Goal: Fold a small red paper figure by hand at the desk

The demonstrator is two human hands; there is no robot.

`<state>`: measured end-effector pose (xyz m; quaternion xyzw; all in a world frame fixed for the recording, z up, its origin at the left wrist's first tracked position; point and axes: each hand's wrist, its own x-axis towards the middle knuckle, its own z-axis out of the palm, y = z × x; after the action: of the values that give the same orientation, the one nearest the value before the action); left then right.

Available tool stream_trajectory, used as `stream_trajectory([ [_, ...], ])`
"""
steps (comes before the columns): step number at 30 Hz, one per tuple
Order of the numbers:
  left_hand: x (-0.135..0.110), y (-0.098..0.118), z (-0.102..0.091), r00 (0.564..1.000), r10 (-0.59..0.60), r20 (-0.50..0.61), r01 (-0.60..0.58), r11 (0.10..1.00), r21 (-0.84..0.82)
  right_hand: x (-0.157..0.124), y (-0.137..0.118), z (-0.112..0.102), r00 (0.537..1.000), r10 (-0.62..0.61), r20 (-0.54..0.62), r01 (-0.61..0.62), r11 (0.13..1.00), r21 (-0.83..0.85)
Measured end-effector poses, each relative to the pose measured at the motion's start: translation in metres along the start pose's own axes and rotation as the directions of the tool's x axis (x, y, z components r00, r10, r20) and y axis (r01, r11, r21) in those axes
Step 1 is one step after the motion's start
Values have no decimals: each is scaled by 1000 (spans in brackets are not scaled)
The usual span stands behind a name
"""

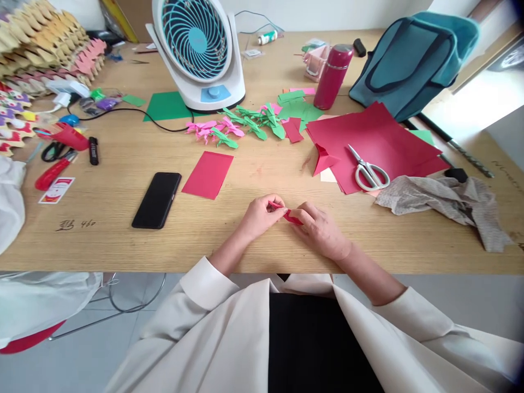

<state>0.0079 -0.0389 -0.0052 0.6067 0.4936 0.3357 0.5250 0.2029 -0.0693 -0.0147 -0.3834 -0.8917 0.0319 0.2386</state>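
Observation:
Between my two hands, low over the front of the table, is a small folded piece of red paper (293,218). My left hand (264,214) pinches its left end, and my right hand (320,228) grips the right end; the fingers cover much of it. Flat on the table ahead and to the left lies a stack of red paper rectangles (208,174). Large red sheets (376,142) spread out to the right, with white-handled scissors (368,170) and a folded red paper piece (324,158) on them. Green and pink folded paper figures (245,123) lie in a heap beyond.
A black phone (156,200) lies left of my hands. A white fan (198,52), a red flask (333,76) and a teal bag (413,63) stand farther back. A crumpled cloth (446,199) lies at right. Folded paper modules (45,43) pile up at far left.

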Motion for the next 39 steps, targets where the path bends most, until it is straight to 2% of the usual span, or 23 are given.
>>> stream_trajectory([
  [6,-1,-2,-2,999,48,-11,-47,994,95,-4,0,2,999,-35,-31,31,992,-123],
  [11,-4,-3,-4,997,81,-1,-79,971,227,-2,-2,4,998,-60,-13,57,987,-150],
  [16,-10,4,-5,991,132,-24,-101,851,515,-3,-2,6,998,-60,25,63,991,-120],
  [20,-11,1,-1,976,216,-37,-139,742,656,-2,-2,7,998,-44,33,47,994,-99],
  [23,-11,-3,1,948,311,-63,-166,656,736,-2,-3,6,999,-30,15,31,997,-73],
  [26,-13,-7,1,908,417,42,-305,587,750,-3,-3,5,999,-36,-9,35,996,-77],
  [29,-16,-11,1,871,454,190,-441,549,710,-4,-2,3,995,-101,-14,99,989,-111],
  [35,-25,-11,2,867,462,185,-427,500,753,-4,-1,0,982,-179,55,185,977,-109],
  [39,-37,-11,-4,823,522,222,-489,455,744,-4,-3,-1,985,-160,61,165,982,-92],
])
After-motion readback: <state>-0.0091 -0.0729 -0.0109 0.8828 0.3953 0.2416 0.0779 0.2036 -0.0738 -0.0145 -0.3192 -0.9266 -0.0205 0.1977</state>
